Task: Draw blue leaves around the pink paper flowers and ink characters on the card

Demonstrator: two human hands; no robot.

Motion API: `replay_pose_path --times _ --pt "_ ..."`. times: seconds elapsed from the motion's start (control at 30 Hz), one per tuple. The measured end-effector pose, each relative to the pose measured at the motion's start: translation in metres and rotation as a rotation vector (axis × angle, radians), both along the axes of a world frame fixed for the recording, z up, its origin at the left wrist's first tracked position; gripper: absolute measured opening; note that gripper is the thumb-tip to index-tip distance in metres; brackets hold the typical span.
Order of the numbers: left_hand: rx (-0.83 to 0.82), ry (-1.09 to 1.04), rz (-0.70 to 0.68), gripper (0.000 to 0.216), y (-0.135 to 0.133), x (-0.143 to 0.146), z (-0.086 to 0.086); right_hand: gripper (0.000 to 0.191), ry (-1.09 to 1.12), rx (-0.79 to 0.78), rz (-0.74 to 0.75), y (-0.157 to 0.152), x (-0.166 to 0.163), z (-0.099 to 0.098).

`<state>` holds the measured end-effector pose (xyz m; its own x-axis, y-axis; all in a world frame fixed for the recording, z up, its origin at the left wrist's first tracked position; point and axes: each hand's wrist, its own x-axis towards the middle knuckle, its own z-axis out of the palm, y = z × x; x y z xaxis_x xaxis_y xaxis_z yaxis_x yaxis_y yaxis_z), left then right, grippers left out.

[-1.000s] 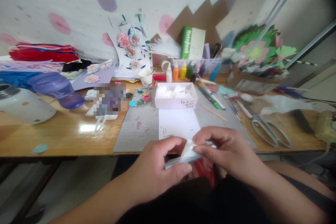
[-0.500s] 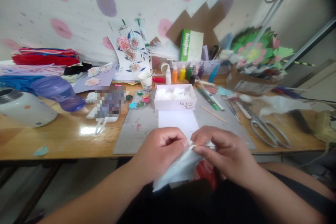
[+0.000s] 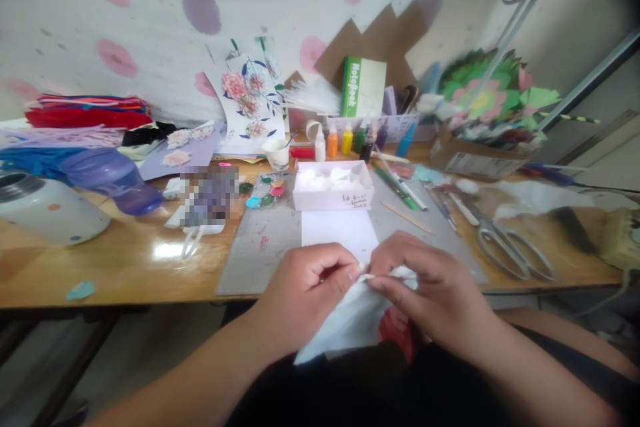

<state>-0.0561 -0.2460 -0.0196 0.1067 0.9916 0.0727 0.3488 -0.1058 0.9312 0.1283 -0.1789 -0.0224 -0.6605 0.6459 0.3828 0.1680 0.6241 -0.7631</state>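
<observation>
Between my hands hangs a thin, soft white sheet (image 3: pixel 340 320), tissue or cloth, I cannot tell which. My left hand (image 3: pixel 313 293) pinches its upper edge between thumb and forefinger. Close beside it, my right hand (image 3: pixel 425 280) pinches the same edge, which looks folded or rolled there. Part of the sheet sticks out behind my right fingers. Below it, something red (image 3: pixel 395 332) shows near my lap, partly hidden by my right hand. A plain white paper (image 3: pixel 337 230) lies on the grey cutting mat (image 3: pixel 265 247) just beyond my hands.
A white box (image 3: pixel 334 197) with white pieces inside stands on the mat, beside a paint palette (image 3: pixel 270 190). Large scissors (image 3: pixel 510 250) lie at right. Several paint bottles (image 3: pixel 347 140) line the back. A spotted flask (image 3: pixel 55 210) lies at left. The table edge runs before me.
My right hand has shifted slightly up and right, and the sheet's edge is drawn a little farther that way. My left hand stays nearly in place, still pinching.
</observation>
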Motion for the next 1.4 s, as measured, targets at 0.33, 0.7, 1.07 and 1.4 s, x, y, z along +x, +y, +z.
replay_pose_path --times 0.33,0.7,1.07,1.4 --pt "0.075 0.066 -0.015 0.023 -0.001 -0.001 0.0 0.007 0.087 -0.218 0.048 -0.001 0.0 0.0" --pt "0.057 0.088 0.012 0.025 -0.009 0.005 0.0 0.01 0.176 -0.075 -0.007 -0.002 -0.004 -0.004" --pt "0.187 0.302 0.116 0.03 -0.01 0.016 -0.015 0.01 0.213 -0.014 -0.101 -0.01 -0.007 -0.005" --pt "0.119 0.313 0.148 0.03 -0.01 -0.004 -0.004 0.028 -0.166 -0.022 0.105 0.009 0.009 0.007"
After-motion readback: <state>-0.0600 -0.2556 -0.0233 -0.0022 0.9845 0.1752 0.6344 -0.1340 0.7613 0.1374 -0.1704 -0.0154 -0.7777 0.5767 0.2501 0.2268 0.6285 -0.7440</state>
